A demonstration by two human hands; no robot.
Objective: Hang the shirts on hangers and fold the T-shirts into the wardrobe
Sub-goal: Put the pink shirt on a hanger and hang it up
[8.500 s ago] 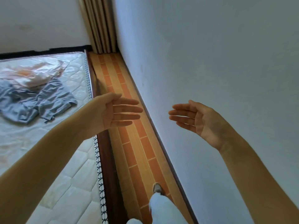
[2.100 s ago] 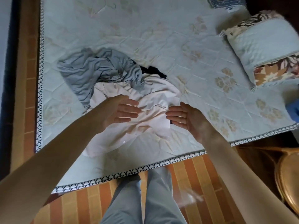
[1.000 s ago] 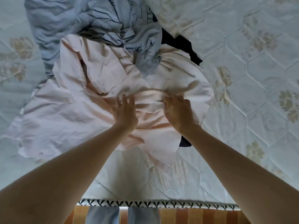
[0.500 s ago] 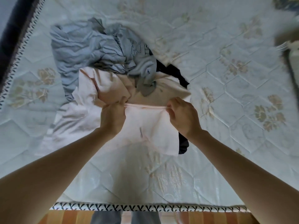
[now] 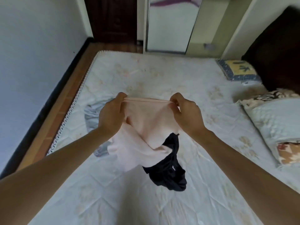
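Left hand [image 5: 112, 116] and right hand [image 5: 186, 114]: each grip is closed on the top edge of the pale pink shirt [image 5: 146, 125], thumb and fingers pinching the hem, which runs taut and level between them. The shirt is held raised above the mattress [image 5: 186, 82]; its lower part hangs bunched and appears to reach the bed surface, though the contact is hidden. A black garment [image 5: 168, 169] lies against the shirt's lower right side and trails toward the near edge. A grey garment [image 5: 90, 116] lies crumpled behind the left hand, partly covered. Pillows [image 5: 276, 120] sit at the right edge of the bed. A mirrored door [image 5: 170, 25] stands beyond the far end, beside a dark wooden door [image 5: 113, 18].
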